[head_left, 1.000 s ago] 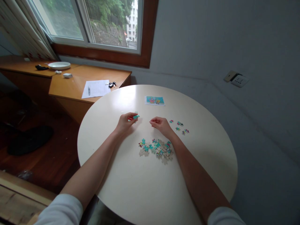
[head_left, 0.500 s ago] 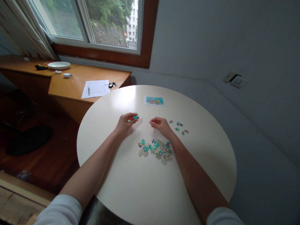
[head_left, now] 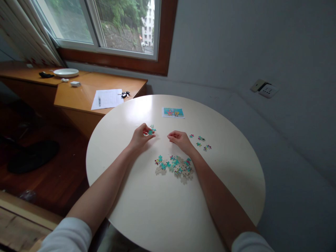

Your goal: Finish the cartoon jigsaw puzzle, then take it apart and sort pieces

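Observation:
My left hand [head_left: 141, 136] rests on the round cream table [head_left: 147, 210], its fingers pinched on a teal puzzle piece [head_left: 150, 132]. Another small piece [head_left: 152, 126] lies just beyond it. A hand's width to the right, my right hand [head_left: 180, 140] lies loosely curled on the table; whether it holds anything is hidden. A pile of loose puzzle pieces [head_left: 174, 167] sits just in front of my right wrist. A few separate pieces [head_left: 201, 141] lie to the right of that hand. A small reference picture [head_left: 173, 112] lies farther back.
A wooden desk [head_left: 78, 101] stands at the left with a sheet of paper and pen [head_left: 107, 99], keys [head_left: 125, 94] and a white plate [head_left: 66, 72]. Behind it is a window [head_left: 105, 24]. A wall socket [head_left: 267, 90] is at the right. Dark floor lies to the left.
My left fingers have shifted slightly around the teal piece, drawing it a little lower toward the table. My right hand has stayed where it was.

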A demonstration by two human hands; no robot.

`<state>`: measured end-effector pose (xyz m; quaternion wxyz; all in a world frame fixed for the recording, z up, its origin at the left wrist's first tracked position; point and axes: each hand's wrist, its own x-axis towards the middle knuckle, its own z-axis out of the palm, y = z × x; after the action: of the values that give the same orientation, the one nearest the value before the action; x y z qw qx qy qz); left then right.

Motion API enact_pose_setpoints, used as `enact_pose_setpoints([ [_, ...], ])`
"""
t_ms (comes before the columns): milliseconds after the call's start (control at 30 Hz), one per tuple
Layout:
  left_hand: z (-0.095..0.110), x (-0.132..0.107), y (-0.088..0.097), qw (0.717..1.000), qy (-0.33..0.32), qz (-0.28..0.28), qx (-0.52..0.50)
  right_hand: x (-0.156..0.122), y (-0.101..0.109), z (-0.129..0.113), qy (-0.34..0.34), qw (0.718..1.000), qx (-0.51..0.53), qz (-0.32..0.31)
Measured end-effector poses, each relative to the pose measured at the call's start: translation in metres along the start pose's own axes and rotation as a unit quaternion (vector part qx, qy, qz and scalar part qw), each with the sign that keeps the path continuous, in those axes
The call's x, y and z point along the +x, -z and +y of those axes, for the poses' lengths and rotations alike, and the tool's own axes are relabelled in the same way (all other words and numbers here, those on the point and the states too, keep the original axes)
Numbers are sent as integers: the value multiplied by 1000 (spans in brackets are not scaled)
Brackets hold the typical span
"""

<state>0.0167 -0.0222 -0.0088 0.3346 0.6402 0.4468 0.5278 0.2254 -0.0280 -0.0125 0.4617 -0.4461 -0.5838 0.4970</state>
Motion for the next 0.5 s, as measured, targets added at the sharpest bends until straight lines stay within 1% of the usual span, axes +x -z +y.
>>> enact_pose_setpoints([
  [233,-2,1,0,1000,-6,-1,3,0,0,0,-2,1000,-2,0],
  [500,-7,2,-1,998,9,-25,-55,1,0,2,-1,1000,0,1],
])
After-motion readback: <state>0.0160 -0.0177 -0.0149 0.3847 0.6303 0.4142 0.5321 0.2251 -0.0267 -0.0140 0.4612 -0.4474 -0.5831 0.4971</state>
